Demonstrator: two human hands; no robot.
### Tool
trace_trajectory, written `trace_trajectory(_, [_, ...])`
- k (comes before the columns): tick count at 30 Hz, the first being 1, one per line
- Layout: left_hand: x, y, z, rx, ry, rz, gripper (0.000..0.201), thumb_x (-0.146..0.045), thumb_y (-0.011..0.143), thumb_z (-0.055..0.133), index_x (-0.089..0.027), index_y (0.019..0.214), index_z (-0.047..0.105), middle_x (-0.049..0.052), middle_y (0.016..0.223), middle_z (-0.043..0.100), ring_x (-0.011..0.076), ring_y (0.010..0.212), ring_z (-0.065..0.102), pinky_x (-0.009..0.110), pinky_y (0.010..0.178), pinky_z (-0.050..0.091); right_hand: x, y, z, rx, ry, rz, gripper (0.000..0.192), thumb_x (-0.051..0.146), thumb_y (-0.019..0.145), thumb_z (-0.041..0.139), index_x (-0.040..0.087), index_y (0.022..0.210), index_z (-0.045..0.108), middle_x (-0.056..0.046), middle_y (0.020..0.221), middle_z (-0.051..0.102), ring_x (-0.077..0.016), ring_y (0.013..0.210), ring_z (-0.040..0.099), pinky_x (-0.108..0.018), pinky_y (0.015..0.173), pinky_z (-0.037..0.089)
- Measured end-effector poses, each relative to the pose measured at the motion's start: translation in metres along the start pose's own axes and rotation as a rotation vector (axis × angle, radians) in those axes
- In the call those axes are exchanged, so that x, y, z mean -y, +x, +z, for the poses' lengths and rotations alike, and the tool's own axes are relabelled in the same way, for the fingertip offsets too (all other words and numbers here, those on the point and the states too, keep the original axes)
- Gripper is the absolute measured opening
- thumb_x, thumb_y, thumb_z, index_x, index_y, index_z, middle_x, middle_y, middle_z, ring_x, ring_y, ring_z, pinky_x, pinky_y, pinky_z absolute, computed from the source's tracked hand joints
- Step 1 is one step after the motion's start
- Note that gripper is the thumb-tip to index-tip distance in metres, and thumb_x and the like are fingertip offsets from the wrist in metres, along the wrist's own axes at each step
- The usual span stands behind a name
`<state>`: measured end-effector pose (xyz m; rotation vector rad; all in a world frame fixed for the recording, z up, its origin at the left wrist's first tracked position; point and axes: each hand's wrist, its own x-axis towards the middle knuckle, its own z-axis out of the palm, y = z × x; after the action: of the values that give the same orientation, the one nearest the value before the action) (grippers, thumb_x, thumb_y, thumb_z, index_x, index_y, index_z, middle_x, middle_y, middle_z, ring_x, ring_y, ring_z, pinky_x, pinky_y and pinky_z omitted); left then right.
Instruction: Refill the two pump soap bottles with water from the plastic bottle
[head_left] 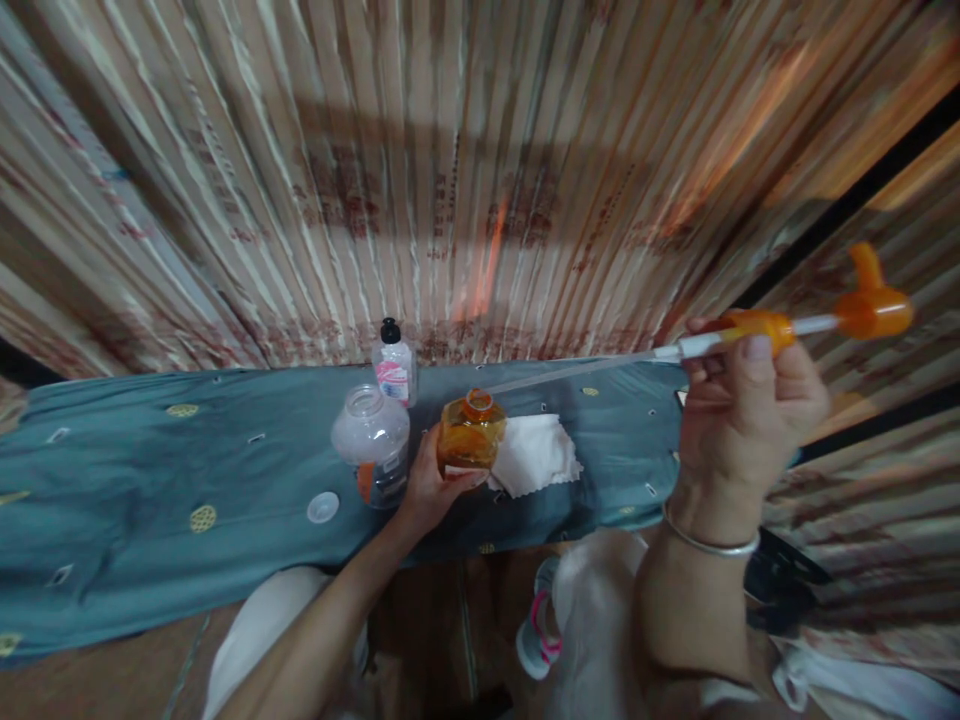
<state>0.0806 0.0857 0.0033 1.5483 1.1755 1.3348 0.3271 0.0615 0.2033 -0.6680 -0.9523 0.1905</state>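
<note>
In the head view, my left hand (435, 488) is wrapped round an amber see-through bottle (474, 440) whose round neck is uncapped. Out to the right, my right hand (750, 400) grips an orange pump head (776, 328) by its collar. Its clear tube slants down and left, the lower end close to the amber bottle's mouth; whether it touches the rim I cannot tell. A clear round bottle (371, 430), also uncapped, stands left of my left hand. Behind it is a small bottle with a black cap (394, 365) and a pink label.
A white folded cloth (536, 455) lies right of the amber bottle. A white round lid (323, 507) sits near the front left. The blue-green cloth (255, 470) covers the long surface, with a pleated curtain (450, 200) behind. My knees are below its front edge.
</note>
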Motion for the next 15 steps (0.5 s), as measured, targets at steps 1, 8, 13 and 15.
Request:
trace_trajectory(1, [0.000, 0.000, 0.000, -0.001, -0.007, -0.003, 0.079, -0.040, 0.061, 0.091, -0.019, 0.127, 0.054, 0.010, 0.118, 0.065, 0.0294, 0.112, 0.066, 0.050, 0.103, 0.052, 0.000, 0.003, -0.003, -0.017, 0.013, 0.008, 0.019, 0.039, 0.078, 0.079, 0.022, 0.082, 0.071, 0.005, 0.073, 0.066, -0.0118, 0.075, 0.068, -0.025, 0.066, 0.055])
trace_trajectory(8, [-0.002, 0.003, -0.001, -0.008, 0.020, -0.005, 0.074, -0.043, 0.061, 0.090, -0.018, 0.122, 0.056, 0.010, 0.114, 0.067, 0.0305, 0.112, 0.067, 0.049, 0.101, 0.054, -0.042, 0.022, -0.030, -0.119, 0.186, 0.342, 0.018, 0.033, 0.079, 0.077, 0.017, 0.082, 0.068, 0.006, 0.066, 0.065, -0.0048, 0.063, 0.063, -0.011, 0.050, 0.047])
trace_trajectory(13, [-0.009, 0.000, -0.002, 0.009, 0.078, 0.023, 0.077, -0.040, 0.062, 0.090, -0.020, 0.127, 0.055, 0.009, 0.116, 0.067, 0.0289, 0.111, 0.068, 0.048, 0.100, 0.055, -0.106, 0.014, -0.049, -0.254, 0.300, 0.741, 0.014, 0.020, 0.081, 0.075, 0.019, 0.078, 0.061, 0.007, 0.068, 0.067, -0.0052, 0.066, 0.068, -0.013, 0.063, 0.059])
trace_trajectory(15, [-0.013, -0.003, -0.003, 0.022, 0.112, 0.023, 0.080, -0.040, 0.062, 0.091, -0.020, 0.130, 0.054, 0.010, 0.119, 0.066, 0.0294, 0.114, 0.066, 0.048, 0.103, 0.053, -0.127, 0.007, -0.055, -0.283, 0.287, 0.807, 0.013, 0.014, 0.080, 0.071, 0.020, 0.079, 0.060, 0.008, 0.069, 0.068, -0.0049, 0.068, 0.069, -0.015, 0.070, 0.061])
